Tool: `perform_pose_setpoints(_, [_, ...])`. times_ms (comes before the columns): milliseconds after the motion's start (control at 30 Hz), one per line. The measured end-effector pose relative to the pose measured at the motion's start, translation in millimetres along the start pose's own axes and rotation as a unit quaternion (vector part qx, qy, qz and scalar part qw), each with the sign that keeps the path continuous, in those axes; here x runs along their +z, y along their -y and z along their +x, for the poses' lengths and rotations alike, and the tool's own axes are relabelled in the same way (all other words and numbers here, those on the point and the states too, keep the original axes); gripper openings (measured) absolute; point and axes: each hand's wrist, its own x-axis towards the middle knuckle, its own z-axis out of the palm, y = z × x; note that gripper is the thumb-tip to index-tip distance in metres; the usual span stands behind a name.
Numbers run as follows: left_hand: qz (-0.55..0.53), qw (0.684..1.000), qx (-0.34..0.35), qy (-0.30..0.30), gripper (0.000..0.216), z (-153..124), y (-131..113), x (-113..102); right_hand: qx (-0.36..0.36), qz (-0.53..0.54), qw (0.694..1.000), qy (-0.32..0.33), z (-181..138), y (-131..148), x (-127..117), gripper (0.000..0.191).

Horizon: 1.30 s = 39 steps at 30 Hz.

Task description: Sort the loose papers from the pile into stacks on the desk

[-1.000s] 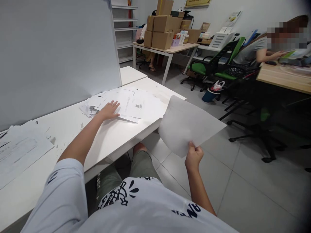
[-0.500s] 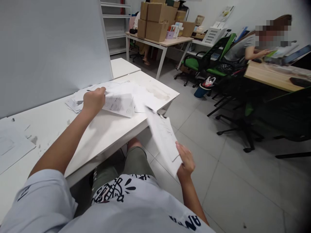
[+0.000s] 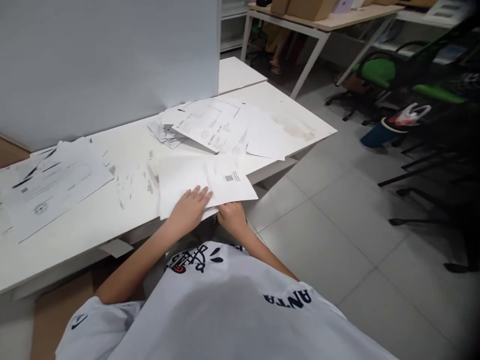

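A white printed sheet of paper with a small square code lies across the front edge of the white desk. My left hand rests on its near side, palm down with the fingers laid flat. Curled at the sheet's near right edge is my right hand, closed on the paper; its fingertips are partly hidden beneath. Just behind is a fanned spread of printed papers, with a small bundle of crumpled slips beside it. More printed papers lie on the left of the desk.
A grey partition panel stands along the desk's back. Cardboard sits under the desk at the left. On the floor at the right are a blue bin and green office chairs. Another table holds cardboard boxes.
My right hand has brought its paper from the right over to the desk edge. My left hand has left the back papers and now lies on this sheet. The view has turned left and down.
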Motion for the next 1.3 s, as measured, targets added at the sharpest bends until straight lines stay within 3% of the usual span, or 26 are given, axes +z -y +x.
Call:
perform_pose_setpoints(100, [-0.022,0.999,-0.028,0.02,0.059,-8.9,-8.9,23.3,0.004,0.017,0.999,0.029,-6.2,12.4,11.5,0.042])
perform_pose_setpoints(167, [-0.017,0.999,-0.029,0.012,0.066,-12.4,-9.9,30.6,-0.018,0.033,0.999,0.034,-19.8,18.3,15.1,0.046])
perform_pose_setpoints(267, [-0.001,1.0,-0.025,-0.006,0.06,-16.0,-8.2,36.4,-0.054,0.077,0.995,0.027,-48.4,18.6,17.4,0.052])
perform_pose_setpoints(333, [0.004,0.999,-0.028,-0.025,0.057,-18.5,-8.5,39.8,-0.031,0.126,0.991,-0.011,-65.1,8.4,19.2,0.05])
perform_pose_setpoints(400, [-0.003,0.998,-0.03,-0.05,0.056,-21.4,-10.7,43.8,0.052,0.187,0.977,-0.091,-72.2,-11.9,20.0,0.048])
perform_pose_setpoints(500, [-0.032,0.996,-0.037,-0.081,0.053,-25.3,-15.3,48.3,0.218,0.292,0.903,-0.225,-57.7,-55.4,13.3,0.053])
perform_pose_setpoints(567, [-0.065,0.993,-0.045,-0.087,0.049,-27.7,-17.1,47.4,0.288,0.387,0.841,-0.245,-35.6,-85.5,4.0,0.059])
perform_pose_setpoints(600, [-0.089,0.991,-0.044,-0.085,0.046,-29.4,-17.5,45.6,0.302,0.449,0.814,-0.214,-23.3,-98.9,-0.9,0.061])
perform_pose_setpoints(667, [-0.148,0.985,-0.024,-0.081,0.041,-35.0,-17.7,40.6,0.29,0.57,0.763,-0.09,-0.8,-119.8,-8.7,0.064])
perform_pose_setpoints(733, [-0.204,0.973,-0.019,-0.108,0.04,-44.6,-17.6,38.1,0.268,0.632,0.727,0.012,14.9,-130.8,-12.6,0.062])
perform_pose_setpoints(800, [-0.241,0.939,-0.11,-0.22,0.036,-57.3,-16.6,42.8,0.259,0.639,0.722,0.052,21.9,-132.1,-13.1,0.057])
perform_pose_setpoints(833, [-0.256,0.898,-0.195,-0.301,0.033,-63.7,-15.5,48.5,0.256,0.635,0.727,0.06,22.5,-129.9,-12.8,0.057])
perform_pose_setpoints(900, [-0.308,0.76,-0.374,-0.432,0.03,-74.4,-11.5,64.6,0.24,0.626,0.737,0.085,19.2,-122.8,-12.6,0.058])
perform_pose_setpoints(967, [-0.405,0.634,-0.472,-0.459,0.033,-80.7,-5.5,81.0,0.223,0.618,0.745,0.113,13.0,-115.8,-14.5,0.056])
perform_pose_setpoints(1000, [-0.458,0.597,-0.486,-0.445,0.035,-82.5,-2.4,87.2,0.218,0.613,0.749,0.125,9.8,-113.3,-16.4,0.055])
perform_pose_setpoints(1033, [-0.501,0.576,-0.486,-0.426,0.036,-83.7,0.4,91.4,0.217,0.605,0.754,0.137,7.1,-111.8,-19.0,0.054])
perform_pose_setpoints(1100, [-0.547,0.563,-0.477,-0.394,0.039,-85.9,4.0,93.4,0.221,0.584,0.765,0.158,3.8,-111.8,-25.3,0.052])
perform_pose_setpoints(1300, [-0.591,0.607,-0.415,-0.333,0.04,-95.4,-0.7,81.1,0.264,0.527,0.793,0.154,10.4,-117.0,-34.9,0.049])
